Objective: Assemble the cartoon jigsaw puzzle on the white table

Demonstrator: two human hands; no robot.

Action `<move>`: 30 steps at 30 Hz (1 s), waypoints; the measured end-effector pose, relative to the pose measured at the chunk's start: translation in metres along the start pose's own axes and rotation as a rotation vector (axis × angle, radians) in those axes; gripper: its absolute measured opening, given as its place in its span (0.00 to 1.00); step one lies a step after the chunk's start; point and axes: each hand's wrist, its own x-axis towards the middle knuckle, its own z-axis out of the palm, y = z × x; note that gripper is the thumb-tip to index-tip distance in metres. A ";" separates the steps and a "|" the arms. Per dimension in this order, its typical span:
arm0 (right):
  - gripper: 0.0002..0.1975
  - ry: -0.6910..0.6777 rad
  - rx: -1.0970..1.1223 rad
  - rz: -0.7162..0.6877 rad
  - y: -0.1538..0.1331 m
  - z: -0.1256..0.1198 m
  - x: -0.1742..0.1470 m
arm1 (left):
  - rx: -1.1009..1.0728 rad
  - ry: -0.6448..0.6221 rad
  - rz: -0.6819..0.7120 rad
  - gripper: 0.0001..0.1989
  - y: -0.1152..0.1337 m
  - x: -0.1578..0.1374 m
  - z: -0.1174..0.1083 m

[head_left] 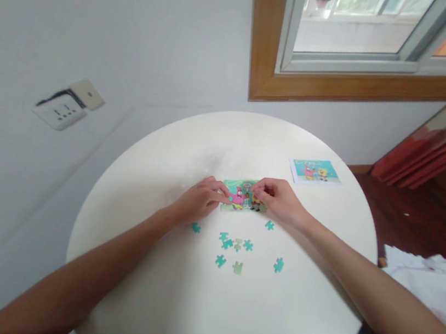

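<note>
A partly assembled cartoon jigsaw puzzle [239, 196] lies on the white round table [170, 303], with a pink starfish figure in its picture. At its left edge is my left hand [204, 197], fingers stretched out and fingertips resting on the puzzle. My right hand [279, 198] is over the right part, its thumb and fingertips pinched together there. Whatever that pinch holds is too small to make out. Nearer me lie several loose teal puzzle pieces [220, 261] and a paler, greenish puzzle piece [237, 268]. One teal piece [269, 225] sits just below my right hand.
A picture card [316, 172] with the same cartoon figures lies at the back right of the table. The wall [161, 42] with a socket [60, 111] and a wood-framed window [262, 84] stands behind. White cloth or paper [431, 279] is at the right, beyond the table edge.
</note>
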 end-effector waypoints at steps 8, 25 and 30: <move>0.07 0.003 0.003 0.005 -0.001 0.000 0.000 | -0.007 0.031 -0.016 0.23 0.003 0.002 -0.001; 0.08 -0.004 -0.045 -0.010 0.001 -0.001 -0.001 | -0.024 0.015 0.008 0.21 0.004 0.002 0.002; 0.08 -0.004 -0.052 -0.019 0.001 -0.001 -0.001 | -0.002 0.074 -0.001 0.16 0.007 0.000 0.000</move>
